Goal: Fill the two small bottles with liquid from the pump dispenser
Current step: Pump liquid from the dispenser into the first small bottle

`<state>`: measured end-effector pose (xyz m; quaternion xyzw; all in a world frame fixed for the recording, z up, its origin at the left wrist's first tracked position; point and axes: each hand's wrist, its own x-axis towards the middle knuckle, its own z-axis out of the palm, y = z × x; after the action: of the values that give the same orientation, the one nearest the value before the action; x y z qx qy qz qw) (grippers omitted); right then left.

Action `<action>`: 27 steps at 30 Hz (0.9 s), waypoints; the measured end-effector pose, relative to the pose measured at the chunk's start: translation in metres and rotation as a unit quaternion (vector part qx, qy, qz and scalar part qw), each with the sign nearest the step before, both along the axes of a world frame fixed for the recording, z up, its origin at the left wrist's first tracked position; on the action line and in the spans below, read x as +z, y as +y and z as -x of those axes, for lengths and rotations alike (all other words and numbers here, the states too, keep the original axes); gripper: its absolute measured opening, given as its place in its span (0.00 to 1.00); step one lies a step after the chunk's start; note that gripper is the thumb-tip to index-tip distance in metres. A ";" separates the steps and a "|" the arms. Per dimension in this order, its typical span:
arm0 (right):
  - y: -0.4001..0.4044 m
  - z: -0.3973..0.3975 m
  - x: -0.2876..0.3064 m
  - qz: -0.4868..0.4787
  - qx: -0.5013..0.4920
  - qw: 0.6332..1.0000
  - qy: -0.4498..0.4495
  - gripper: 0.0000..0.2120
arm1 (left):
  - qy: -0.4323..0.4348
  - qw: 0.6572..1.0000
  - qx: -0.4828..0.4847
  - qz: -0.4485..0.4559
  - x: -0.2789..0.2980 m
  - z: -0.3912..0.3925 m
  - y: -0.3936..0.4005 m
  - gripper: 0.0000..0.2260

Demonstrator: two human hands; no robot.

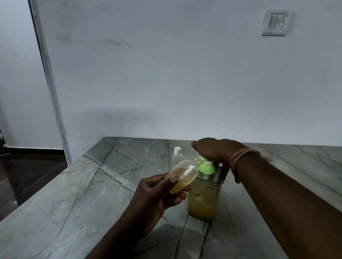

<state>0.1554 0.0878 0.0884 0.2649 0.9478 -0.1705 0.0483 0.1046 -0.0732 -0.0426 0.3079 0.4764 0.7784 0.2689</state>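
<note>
A clear pump dispenser [203,200] with a green pump collar stands on the grey marble table [69,210], about half full of yellow liquid. My right hand [213,149] rests palm-down on the pump head. My left hand [154,194] holds a small clear bottle [183,174] tilted on its side, its open mouth against the green spout. Some yellow liquid lies in the bottle's lower part. A second small clear bottle [176,156] with a white cap stands upright behind, and looks empty.
The table meets a white wall at the back. A light switch [275,22] sits on the wall at upper right. The table's left edge drops to a dark floor and a doorway at far left.
</note>
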 end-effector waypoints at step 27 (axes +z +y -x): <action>0.002 0.000 0.011 0.076 -0.062 0.995 0.006 0.35 | -0.013 1.000 0.004 0.004 0.002 -0.001 0.000 0.16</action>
<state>0.1554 0.0895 0.0992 0.3179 0.9141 -0.2463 0.0518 0.1054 -0.0728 -0.0408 0.2941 0.4774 0.7816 0.2733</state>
